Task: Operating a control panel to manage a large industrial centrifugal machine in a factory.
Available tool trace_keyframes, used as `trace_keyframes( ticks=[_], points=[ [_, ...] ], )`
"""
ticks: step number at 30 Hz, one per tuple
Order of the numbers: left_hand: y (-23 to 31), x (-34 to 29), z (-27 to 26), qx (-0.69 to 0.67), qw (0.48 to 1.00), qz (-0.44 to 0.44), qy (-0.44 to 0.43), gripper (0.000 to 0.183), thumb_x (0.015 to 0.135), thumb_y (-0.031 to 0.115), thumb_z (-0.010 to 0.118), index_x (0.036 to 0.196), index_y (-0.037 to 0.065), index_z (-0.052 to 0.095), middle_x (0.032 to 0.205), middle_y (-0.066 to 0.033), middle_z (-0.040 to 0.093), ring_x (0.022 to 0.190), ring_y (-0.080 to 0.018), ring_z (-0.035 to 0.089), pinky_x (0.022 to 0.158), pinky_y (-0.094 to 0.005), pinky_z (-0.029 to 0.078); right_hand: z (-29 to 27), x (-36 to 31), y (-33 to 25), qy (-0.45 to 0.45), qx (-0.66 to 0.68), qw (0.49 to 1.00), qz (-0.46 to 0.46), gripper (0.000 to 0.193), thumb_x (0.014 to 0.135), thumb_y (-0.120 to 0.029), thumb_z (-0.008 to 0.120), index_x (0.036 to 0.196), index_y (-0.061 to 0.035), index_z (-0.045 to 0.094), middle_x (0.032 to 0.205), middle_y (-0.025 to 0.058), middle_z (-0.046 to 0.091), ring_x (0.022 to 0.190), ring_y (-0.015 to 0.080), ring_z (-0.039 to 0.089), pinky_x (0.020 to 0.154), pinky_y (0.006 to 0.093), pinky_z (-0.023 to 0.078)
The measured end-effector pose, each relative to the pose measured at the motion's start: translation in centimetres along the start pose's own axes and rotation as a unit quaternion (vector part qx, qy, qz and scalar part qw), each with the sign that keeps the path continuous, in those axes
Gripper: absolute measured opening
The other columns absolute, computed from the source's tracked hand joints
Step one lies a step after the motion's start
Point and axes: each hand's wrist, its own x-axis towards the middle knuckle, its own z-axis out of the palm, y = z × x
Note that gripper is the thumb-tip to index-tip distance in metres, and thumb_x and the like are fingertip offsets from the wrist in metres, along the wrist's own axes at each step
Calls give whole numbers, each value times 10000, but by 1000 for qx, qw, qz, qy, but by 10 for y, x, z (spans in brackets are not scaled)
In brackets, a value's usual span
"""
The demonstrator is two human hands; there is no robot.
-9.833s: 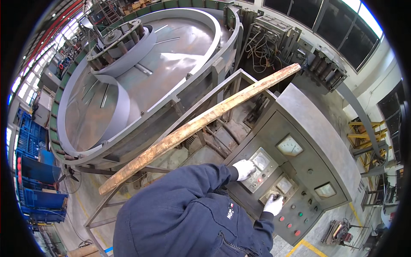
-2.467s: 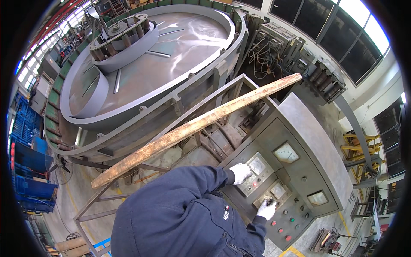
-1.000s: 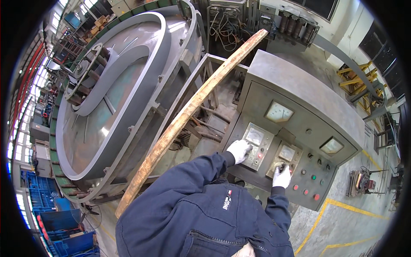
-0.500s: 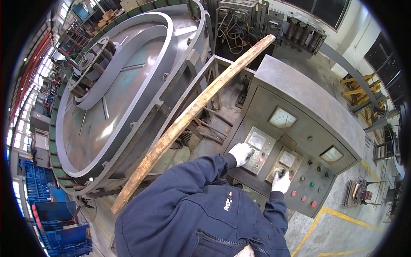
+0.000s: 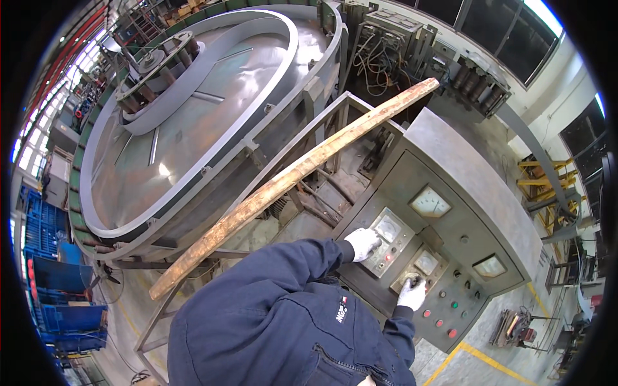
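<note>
Touching a grey control box (image 5: 445, 233), right of the middle of the frame.
Pinching a dark knob (image 5: 412, 281) on the lower small panel (image 5: 421, 267) with the white-gloved right hand (image 5: 412, 294), using narrow, close fingers. Resting the white-gloved left hand (image 5: 364, 244) on the upper small panel (image 5: 389, 243) with bent fingers; cannot tell if holding anything. Working near a long, slanting wooden bar (image 5: 297, 180) in mid-frame.
</note>
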Motion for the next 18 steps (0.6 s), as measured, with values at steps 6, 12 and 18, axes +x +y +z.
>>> trace_keyframes(
  ticks=[6, 12, 18],
  points=[
    [4, -1, -3, -7, 1000, -7, -6, 344, 803, 169, 786, 1126, 65, 733, 1064, -195, 705, 1051, -413, 697, 907, -531, 566, -1, 0, 1, 4, 0, 1000, 0, 346, 932, -279, 795, 1202, -77, 716, 1037, 189, 780, 958, 378, 760, 874, 466, 595],
    [5, -7, -6, -12, 1000, -21, 18, 335, 810, 171, 794, 1119, 54, 738, 1095, -207, 705, 1085, -418, 693, 943, -525, 561, -1, 3, 2, -17, -14, 1000, 8, 398, 928, -320, 812, 1204, -57, 697, 1086, 218, 768, 1005, 416, 742, 899, 501, 586],
    [5, -24, -9, 13, 998, -67, 7, 377, 810, 208, 829, 1142, 72, 712, 1097, -198, 690, 1075, -423, 684, 930, -530, 556, 1, 2, 7, -25, -12, 1000, -8, 437, 928, -340, 808, 1218, -37, 683, 1125, 241, 756, 1038, 438, 730, 926, 518, 578]
  ],
)
